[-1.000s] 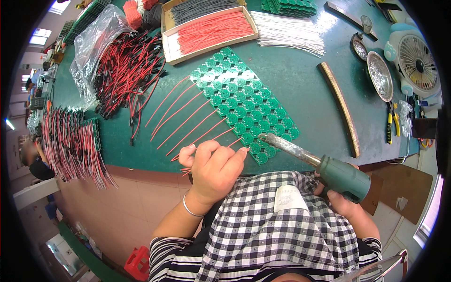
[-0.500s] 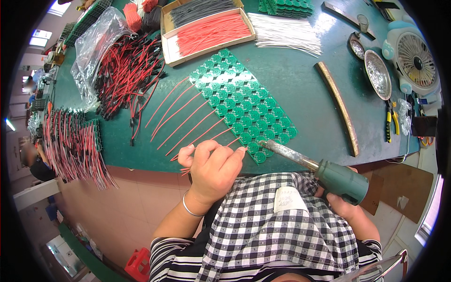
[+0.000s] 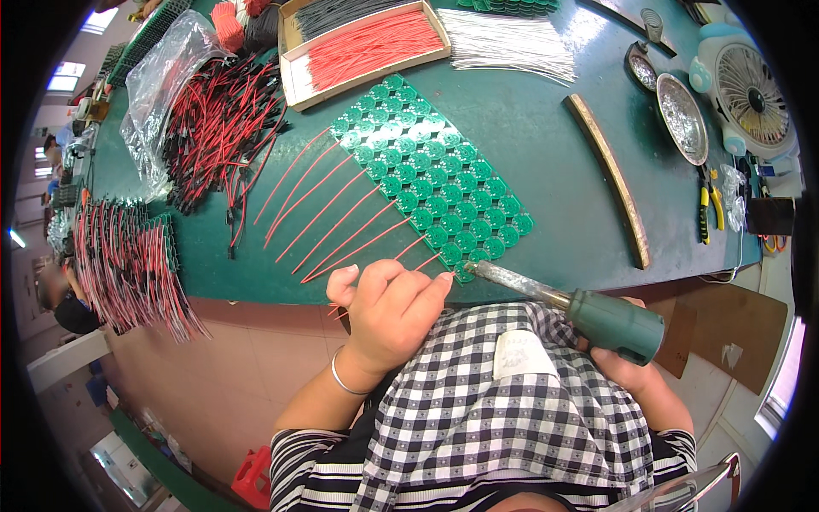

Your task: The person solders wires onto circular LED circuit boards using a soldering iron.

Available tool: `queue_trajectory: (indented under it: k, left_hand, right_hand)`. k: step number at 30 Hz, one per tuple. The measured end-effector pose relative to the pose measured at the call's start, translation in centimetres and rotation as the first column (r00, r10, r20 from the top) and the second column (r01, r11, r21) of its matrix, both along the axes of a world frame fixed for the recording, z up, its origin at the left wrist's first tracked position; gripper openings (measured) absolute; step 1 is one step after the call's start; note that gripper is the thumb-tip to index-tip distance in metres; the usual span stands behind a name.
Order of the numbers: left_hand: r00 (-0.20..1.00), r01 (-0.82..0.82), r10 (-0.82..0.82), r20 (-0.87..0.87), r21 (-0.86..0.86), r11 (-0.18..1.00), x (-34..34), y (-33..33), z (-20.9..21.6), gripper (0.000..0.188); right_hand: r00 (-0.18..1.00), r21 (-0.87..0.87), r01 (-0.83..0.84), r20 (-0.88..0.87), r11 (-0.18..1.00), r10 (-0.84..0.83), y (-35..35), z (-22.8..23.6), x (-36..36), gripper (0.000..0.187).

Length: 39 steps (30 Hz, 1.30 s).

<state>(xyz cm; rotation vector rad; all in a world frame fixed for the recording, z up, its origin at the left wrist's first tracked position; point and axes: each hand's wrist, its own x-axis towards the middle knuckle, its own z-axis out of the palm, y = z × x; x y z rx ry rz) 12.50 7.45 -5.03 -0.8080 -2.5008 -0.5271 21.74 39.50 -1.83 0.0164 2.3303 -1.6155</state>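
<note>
A green panel of round circuit boards (image 3: 435, 175) lies slanted on the table in front of me. Several red wires (image 3: 328, 205) fan out leftward from its left edge. My left hand (image 3: 388, 311) is closed at the panel's near corner, thumb and index finger pinched on a red wire; wire ends poke out behind the fingers. My right hand (image 3: 627, 367) grips the green handle of a soldering iron (image 3: 614, 324), partly hidden by it. The iron's metal tip rests at or just over the panel's near corner, close to my left fingertips; exact contact cannot be made out.
Behind the panel are a cardboard box (image 3: 294, 81) of red and black wires and loose white wires (image 3: 512, 47). Red-black wire bundles (image 3: 222, 136) lie left. A curved bar (image 3: 610, 179), metal dish (image 3: 682, 119), pliers (image 3: 708, 209) and fan (image 3: 751, 94) stand right.
The iron's tip has shifted toward the panel's near corner. My left hand has edged right toward that corner too. The whole view has moved slightly.
</note>
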Motion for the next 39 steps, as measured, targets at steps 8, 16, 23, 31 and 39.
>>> queue_trajectory:
  k: [8, 16, 23, 31, 39]
  left_hand:
    - [1.0, 0.005, -0.005, 0.017, -0.013, 1.0, 0.0, 0.1, -0.1, 0.015]
    - [1.0, 0.009, -0.009, 0.023, -0.012, 1.0, -0.1, 0.0, 0.1, 0.014]
    - [1.0, 0.001, -0.001, 0.024, -0.022, 1.0, -0.1, 0.1, 0.2, 0.015]
    - [1.0, 0.013, -0.012, 0.016, -0.028, 1.0, -0.2, 0.0, 0.3, 0.024]
    - [0.999, 0.013, -0.013, 0.031, 0.013, 1.0, -0.5, 0.0, 0.2, 0.015]
  right_hand:
    - [0.968, 0.067, -0.143, -0.197, 0.987, 0.154, -0.6, -0.5, -1.1, 0.033]
    - [0.923, 0.234, -0.181, -0.294, 0.955, 0.247, -0.7, 0.0, -1.8, 0.034]
    - [0.998, -0.31, 0.058, 0.049, 0.949, -0.045, -0.7, 0.2, -1.3, 0.033]
    - [0.985, -0.41, 0.174, 0.071, 0.895, -0.159, -1.2, -0.2, -1.1, 0.051]
    - [0.976, -0.4, 0.212, 0.047, 0.892, -0.211, -1.3, -0.6, -1.3, 0.051]
